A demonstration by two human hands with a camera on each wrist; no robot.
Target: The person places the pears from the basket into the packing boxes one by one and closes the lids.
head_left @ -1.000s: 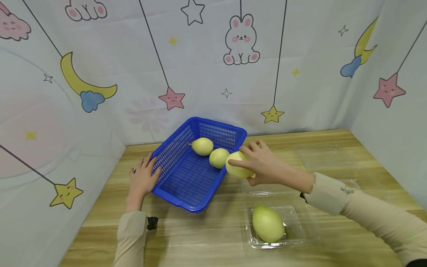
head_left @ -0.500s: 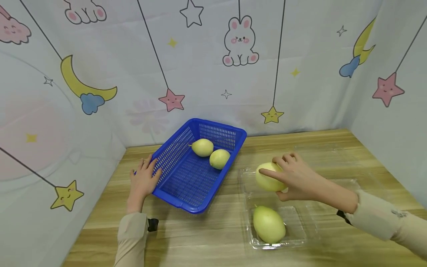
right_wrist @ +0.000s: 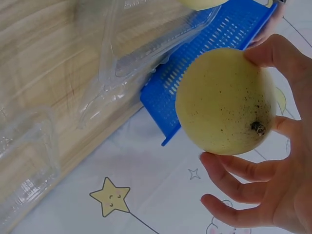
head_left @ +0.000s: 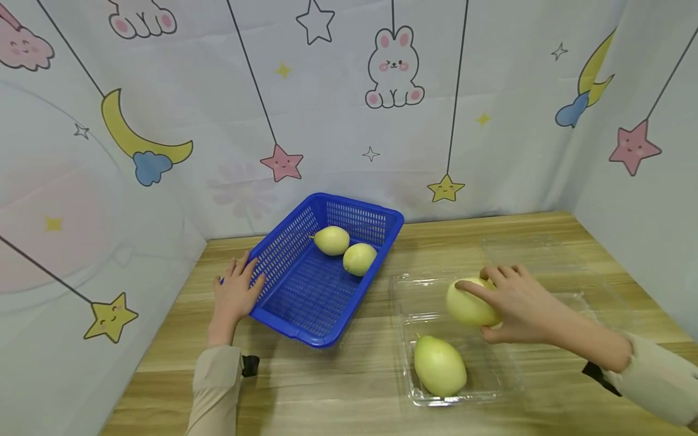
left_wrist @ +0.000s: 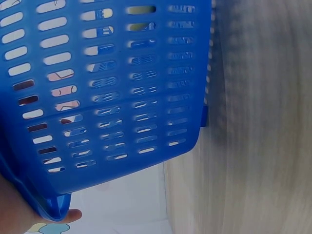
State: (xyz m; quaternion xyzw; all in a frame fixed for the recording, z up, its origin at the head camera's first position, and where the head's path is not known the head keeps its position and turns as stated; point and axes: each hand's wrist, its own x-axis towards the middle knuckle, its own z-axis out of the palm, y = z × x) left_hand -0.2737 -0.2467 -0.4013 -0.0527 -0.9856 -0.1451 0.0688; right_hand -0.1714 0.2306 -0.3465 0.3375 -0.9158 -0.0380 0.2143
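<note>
In the head view my right hand (head_left: 518,309) grips a yellow-green pear (head_left: 469,303), held above the back part of an open clear plastic box (head_left: 406,381). The right wrist view shows the dark calyx end of this held pear (right_wrist: 224,102), thumb on one side and fingers on the other. Another pear (head_left: 438,366) lies in the box's near half. At the left, my left hand (head_left: 234,293) holds the corner rim of a blue mesh basket (head_left: 327,339). Two pears (head_left: 331,241) rest inside it. The left wrist view shows the basket's slotted side wall (left_wrist: 112,97).
More clear plastic packaging (head_left: 534,251) lies on the right of the wooden table (head_left: 327,393). A white curtain (head_left: 338,109) with printed stars, moons and rabbits hangs behind and along both sides.
My right hand has carried the pear from the basket's right rim rightward and nearer, over the clear box. My left hand and the basket have stayed in place.
</note>
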